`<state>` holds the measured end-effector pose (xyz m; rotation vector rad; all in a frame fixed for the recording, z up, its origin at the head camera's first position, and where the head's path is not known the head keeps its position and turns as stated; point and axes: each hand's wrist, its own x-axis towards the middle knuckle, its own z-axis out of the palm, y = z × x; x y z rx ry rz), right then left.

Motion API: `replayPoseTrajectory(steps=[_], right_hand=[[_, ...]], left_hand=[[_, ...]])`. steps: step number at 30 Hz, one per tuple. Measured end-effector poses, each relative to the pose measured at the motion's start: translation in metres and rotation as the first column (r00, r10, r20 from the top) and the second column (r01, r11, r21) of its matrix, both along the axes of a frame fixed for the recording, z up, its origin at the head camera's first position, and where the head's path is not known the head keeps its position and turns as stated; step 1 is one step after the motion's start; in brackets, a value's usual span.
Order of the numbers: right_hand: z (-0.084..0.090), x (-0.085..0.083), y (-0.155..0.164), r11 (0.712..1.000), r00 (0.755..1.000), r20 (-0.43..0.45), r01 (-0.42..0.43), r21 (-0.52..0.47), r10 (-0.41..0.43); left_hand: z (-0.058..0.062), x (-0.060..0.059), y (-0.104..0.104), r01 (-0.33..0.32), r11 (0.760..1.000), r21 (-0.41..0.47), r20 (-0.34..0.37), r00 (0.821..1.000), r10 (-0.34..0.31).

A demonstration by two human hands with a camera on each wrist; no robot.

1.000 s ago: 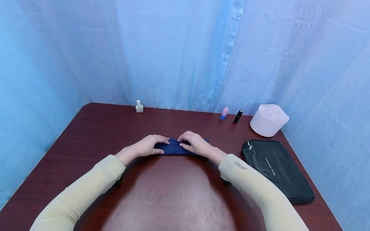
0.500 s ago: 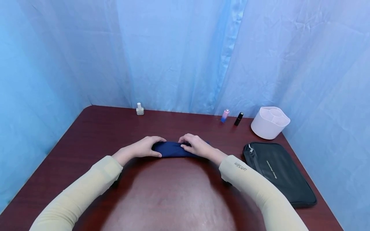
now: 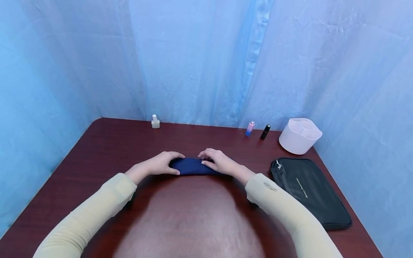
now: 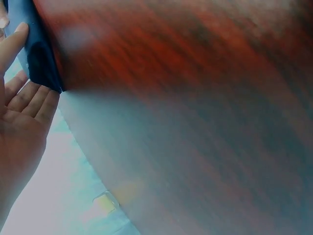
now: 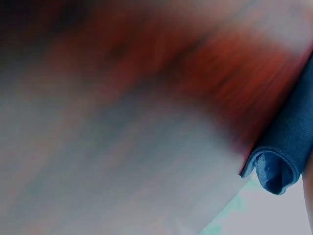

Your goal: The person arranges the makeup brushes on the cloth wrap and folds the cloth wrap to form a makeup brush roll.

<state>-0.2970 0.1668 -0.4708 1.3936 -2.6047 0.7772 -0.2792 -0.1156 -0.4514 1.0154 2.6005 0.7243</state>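
A dark blue, leather-like pouch [image 3: 189, 167] lies lengthwise on the table between both hands. My left hand [image 3: 158, 164] holds its left end, thumb at the near edge and fingers at the far edge. In the left wrist view the thumb lies on the pouch [image 4: 43, 58] and the fingertips touch its end. Over the right half, my right hand [image 3: 220, 163] bends thumb and fingers together on the upper side, by a tiny shiny spot. What it pinches there is too small to tell. The right wrist view shows the pouch's rolled, hollow end [image 5: 276, 169].
At the table's [image 3: 187, 215] far edge stand a white nail polish bottle [image 3: 155, 123], a pink-blue tube [image 3: 250, 128] and a black tube [image 3: 265, 132]. To the right are a white divided holder [image 3: 298, 138] and a black zippered case [image 3: 311, 193]. Blue curtains [image 3: 193, 64] enclose the table.
My left hand has slid slightly left toward the pouch's end, uncovering more of it. The right hand stays almost in place on the pouch.
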Motion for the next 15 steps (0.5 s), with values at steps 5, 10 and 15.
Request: replayPoseTrajectory(steps=[5, 10, 15], right_hand=[[0.015, 0.0, 0.01, 0.999, 0.999, 0.021, 0.043, -0.021, -0.042], [0.053, 0.006, 0.032, 0.989, 0.989, 0.053, 0.141, -0.038, -0.139], [0.083, 0.019, 0.061, 0.952, 0.949, 0.072, 0.306, 0.0, -0.305]], left_hand=[[0.009, 0.002, -0.006, -0.025, 1.0, 0.001, -0.032, 0.999, 0.025], [0.03, 0.007, -0.019, -0.107, 0.993, 0.044, -0.09, 0.99, 0.11], [0.049, 0.018, -0.029, -0.214, 0.971, 0.108, -0.231, 0.945, 0.234]])
